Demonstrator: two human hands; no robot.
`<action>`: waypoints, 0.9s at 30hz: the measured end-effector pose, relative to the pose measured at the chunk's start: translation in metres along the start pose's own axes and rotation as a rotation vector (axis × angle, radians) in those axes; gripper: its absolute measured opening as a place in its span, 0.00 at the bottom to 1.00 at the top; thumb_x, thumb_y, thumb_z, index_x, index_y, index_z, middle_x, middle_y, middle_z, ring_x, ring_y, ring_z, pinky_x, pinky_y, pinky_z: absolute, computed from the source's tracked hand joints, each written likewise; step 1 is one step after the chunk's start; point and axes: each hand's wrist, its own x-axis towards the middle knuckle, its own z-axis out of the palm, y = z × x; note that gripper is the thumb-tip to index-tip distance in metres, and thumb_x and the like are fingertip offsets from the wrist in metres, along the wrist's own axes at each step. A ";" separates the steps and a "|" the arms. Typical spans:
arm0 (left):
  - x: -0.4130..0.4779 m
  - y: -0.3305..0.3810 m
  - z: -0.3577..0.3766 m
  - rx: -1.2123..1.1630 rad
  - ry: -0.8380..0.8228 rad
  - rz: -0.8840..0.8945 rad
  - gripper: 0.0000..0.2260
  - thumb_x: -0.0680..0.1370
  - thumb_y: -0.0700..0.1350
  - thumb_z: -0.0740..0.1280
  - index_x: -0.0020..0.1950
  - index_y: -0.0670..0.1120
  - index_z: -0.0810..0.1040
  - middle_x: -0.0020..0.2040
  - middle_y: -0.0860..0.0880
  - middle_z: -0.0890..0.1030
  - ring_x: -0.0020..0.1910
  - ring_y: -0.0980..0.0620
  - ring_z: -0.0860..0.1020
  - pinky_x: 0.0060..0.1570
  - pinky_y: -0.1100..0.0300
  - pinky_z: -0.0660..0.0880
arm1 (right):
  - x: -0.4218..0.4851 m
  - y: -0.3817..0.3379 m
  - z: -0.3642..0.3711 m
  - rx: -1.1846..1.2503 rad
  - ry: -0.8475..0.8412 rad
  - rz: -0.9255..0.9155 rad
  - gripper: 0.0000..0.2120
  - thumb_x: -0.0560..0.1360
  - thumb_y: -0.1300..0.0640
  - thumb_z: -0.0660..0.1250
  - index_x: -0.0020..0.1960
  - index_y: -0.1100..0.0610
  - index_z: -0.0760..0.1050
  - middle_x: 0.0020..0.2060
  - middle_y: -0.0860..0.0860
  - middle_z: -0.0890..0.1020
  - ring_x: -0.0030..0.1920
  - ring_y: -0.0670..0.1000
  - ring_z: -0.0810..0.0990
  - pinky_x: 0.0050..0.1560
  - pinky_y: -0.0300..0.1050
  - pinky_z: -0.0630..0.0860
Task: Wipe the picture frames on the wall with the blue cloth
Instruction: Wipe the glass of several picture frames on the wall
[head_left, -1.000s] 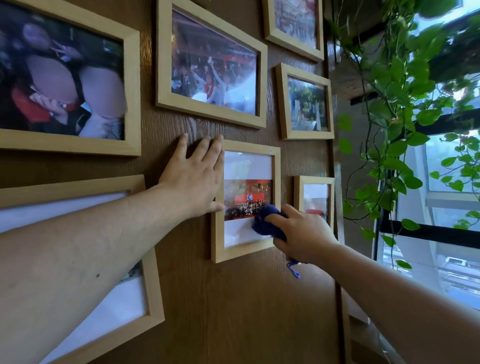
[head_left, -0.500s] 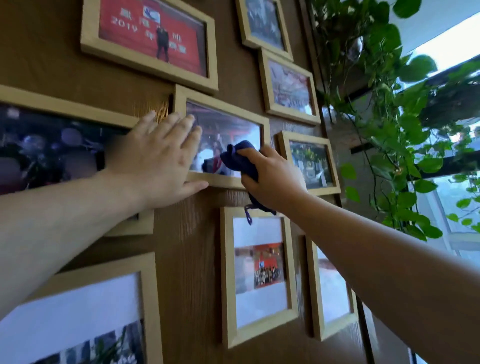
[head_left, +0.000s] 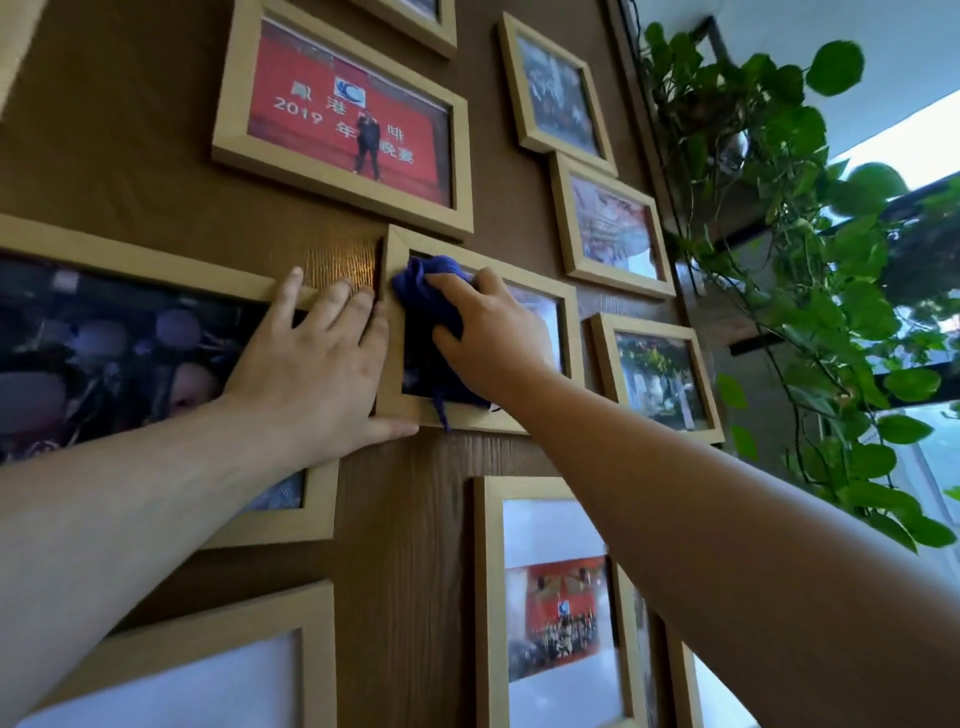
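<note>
Blue cloth (head_left: 426, 306), bunched into a wad, sits at the centre of the picture against the glass of a light wooden picture frame (head_left: 569, 332) on the brown wood-grain wall (head_left: 405, 545). The right hand (head_left: 493, 338) presses on the cloth with its fingers curled over the wad; the cloth covers the upper left corner of that frame's glass, and a loose thread of it dangles past the bottom rail. The left hand (head_left: 317, 374) lies flat and open just left of this frame, holding nothing: fingers spread upward over the wall and the corner of a large dark photo frame (head_left: 156, 270) at mid left, thumb stretched out under the wiped frame's lower left corner, touching it.

Above the cloth, at upper centre, hangs a frame with a red photo (head_left: 343, 124) bearing white lettering and the year 2019. Three smaller frames run down the right of centre: one at the top (head_left: 556, 93), one below it (head_left: 613, 228), and one (head_left: 657, 379) just right of the wiped frame. At lower centre a tall frame (head_left: 488, 597) holds a small red picture on white. A white-filled frame (head_left: 208, 649) fills the lower left corner. A trailing green plant (head_left: 810, 249) hangs along the right edge of the picture, beside a bright window.
</note>
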 end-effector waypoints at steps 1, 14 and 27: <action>0.000 0.000 0.001 -0.018 0.013 0.001 0.49 0.68 0.76 0.48 0.77 0.43 0.48 0.79 0.42 0.54 0.77 0.43 0.50 0.74 0.37 0.46 | -0.001 0.006 0.000 -0.016 0.002 -0.002 0.23 0.76 0.48 0.61 0.70 0.45 0.61 0.59 0.53 0.71 0.47 0.52 0.74 0.35 0.43 0.69; 0.003 0.003 0.005 -0.094 0.065 0.016 0.47 0.69 0.75 0.53 0.77 0.46 0.48 0.78 0.43 0.56 0.77 0.43 0.50 0.73 0.33 0.45 | -0.023 0.075 -0.007 -0.229 -0.066 0.365 0.20 0.76 0.48 0.60 0.66 0.48 0.64 0.56 0.57 0.72 0.43 0.58 0.74 0.36 0.49 0.70; 0.003 0.005 0.004 -0.074 0.078 0.023 0.47 0.69 0.74 0.54 0.77 0.43 0.50 0.77 0.42 0.60 0.77 0.43 0.53 0.72 0.33 0.46 | -0.054 0.061 -0.013 -0.256 -0.175 0.009 0.24 0.75 0.45 0.61 0.70 0.44 0.61 0.57 0.51 0.72 0.42 0.50 0.71 0.37 0.44 0.68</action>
